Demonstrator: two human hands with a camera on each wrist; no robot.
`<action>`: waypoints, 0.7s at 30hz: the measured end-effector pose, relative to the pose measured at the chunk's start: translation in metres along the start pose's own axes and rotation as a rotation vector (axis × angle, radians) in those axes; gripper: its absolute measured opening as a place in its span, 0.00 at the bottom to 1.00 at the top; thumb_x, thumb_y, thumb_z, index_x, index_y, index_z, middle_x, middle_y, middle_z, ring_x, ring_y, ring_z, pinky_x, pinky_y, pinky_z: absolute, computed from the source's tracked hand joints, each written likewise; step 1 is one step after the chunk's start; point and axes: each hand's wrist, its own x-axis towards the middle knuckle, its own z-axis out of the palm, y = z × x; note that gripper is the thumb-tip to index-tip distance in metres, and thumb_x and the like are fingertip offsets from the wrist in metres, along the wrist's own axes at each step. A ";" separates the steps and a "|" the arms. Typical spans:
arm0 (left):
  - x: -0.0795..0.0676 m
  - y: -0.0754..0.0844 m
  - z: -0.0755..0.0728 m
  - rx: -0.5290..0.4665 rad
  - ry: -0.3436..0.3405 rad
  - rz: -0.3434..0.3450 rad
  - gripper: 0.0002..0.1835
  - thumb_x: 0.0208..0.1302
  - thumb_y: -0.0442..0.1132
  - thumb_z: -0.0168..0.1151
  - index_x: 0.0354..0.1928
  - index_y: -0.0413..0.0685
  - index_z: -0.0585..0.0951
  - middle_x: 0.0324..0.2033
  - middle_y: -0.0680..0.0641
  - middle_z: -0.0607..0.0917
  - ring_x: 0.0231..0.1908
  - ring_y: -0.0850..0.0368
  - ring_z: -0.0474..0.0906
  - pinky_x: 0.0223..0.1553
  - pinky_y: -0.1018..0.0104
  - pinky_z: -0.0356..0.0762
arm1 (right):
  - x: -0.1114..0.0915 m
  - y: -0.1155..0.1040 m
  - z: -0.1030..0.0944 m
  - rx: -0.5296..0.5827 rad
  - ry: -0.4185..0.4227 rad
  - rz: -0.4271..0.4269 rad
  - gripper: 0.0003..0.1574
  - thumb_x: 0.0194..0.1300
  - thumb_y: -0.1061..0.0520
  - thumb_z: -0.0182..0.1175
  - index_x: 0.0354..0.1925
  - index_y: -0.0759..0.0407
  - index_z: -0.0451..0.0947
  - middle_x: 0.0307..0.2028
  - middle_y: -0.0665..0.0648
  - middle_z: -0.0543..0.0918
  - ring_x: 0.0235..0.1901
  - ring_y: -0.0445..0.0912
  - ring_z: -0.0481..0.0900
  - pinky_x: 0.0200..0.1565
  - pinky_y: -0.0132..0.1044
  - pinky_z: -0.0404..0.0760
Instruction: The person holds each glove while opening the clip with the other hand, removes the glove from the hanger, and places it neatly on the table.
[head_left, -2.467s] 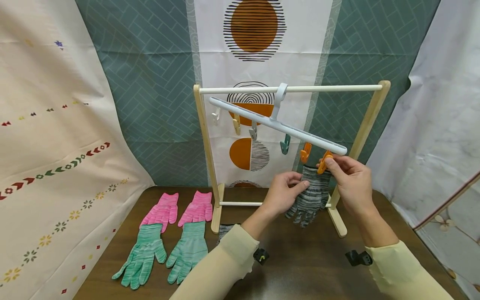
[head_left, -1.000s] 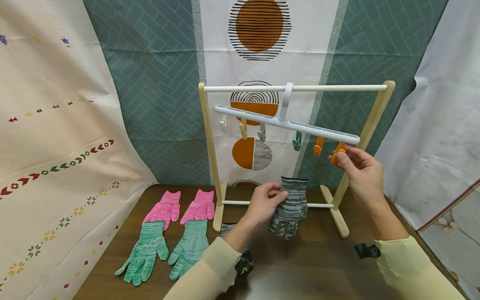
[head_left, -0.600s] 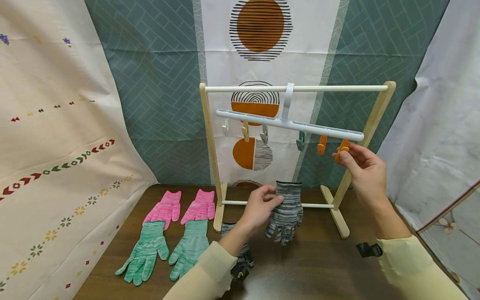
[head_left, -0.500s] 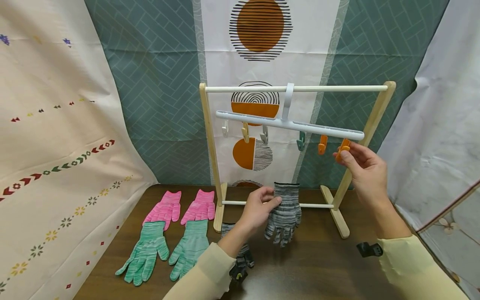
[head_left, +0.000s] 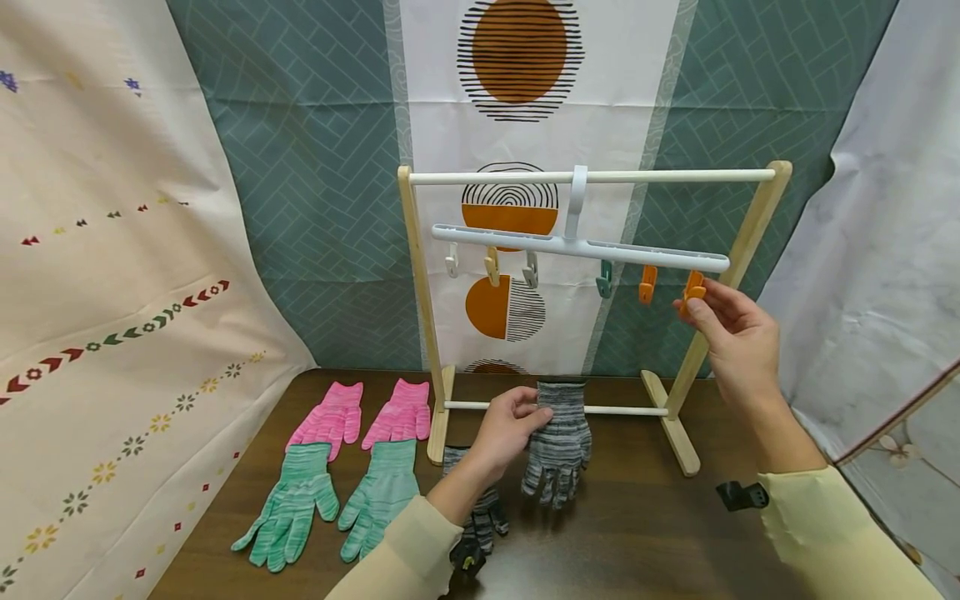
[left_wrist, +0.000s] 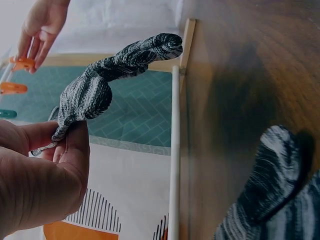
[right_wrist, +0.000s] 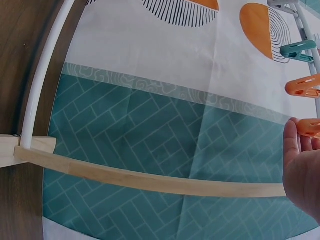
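My left hand point(head_left: 510, 429) pinches a grey and black striped knit glove point(head_left: 558, 442) by its cuff side, above the table and in front of the rack's lower bar. The glove's fingers hang down. At the right end of a pale hanger point(head_left: 637, 253), my right hand point(head_left: 738, 342) pinches an orange clip point(head_left: 694, 287). Another orange clip point(head_left: 647, 285) and a green clip point(head_left: 604, 280) hang beside it with nothing in them. A second striped glove point(head_left: 486, 521) lies on the table, partly hidden by my left forearm. In the left wrist view the held glove point(left_wrist: 87, 97) sags from my fingers.
A wooden rack point(head_left: 423, 292) with a white top bar point(head_left: 675, 176) carries the hanger, which tilts slightly down to the right. White, yellow and grey clips hang on its left half. Pink gloves point(head_left: 397, 414) and green gloves point(head_left: 296, 504) lie at the table's left.
My left hand has brought the striped glove down and left, away from the orange clip. My right hand, still on that clip, has risen and moved right, and the hanger has become more level.
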 end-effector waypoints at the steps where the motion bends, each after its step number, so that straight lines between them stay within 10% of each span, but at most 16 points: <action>1: 0.000 -0.001 0.000 -0.007 -0.003 -0.007 0.21 0.76 0.36 0.66 0.65 0.34 0.77 0.49 0.39 0.89 0.50 0.48 0.84 0.47 0.56 0.80 | 0.000 0.000 0.000 0.000 0.001 -0.001 0.22 0.72 0.70 0.65 0.62 0.76 0.79 0.48 0.61 0.89 0.42 0.46 0.91 0.49 0.31 0.85; 21: -0.008 -0.024 -0.001 0.025 -0.005 -0.102 0.21 0.75 0.33 0.66 0.65 0.33 0.76 0.47 0.39 0.89 0.51 0.47 0.84 0.53 0.48 0.80 | -0.001 0.003 -0.005 0.013 0.005 0.015 0.24 0.71 0.71 0.66 0.63 0.75 0.79 0.50 0.59 0.88 0.44 0.45 0.90 0.50 0.32 0.84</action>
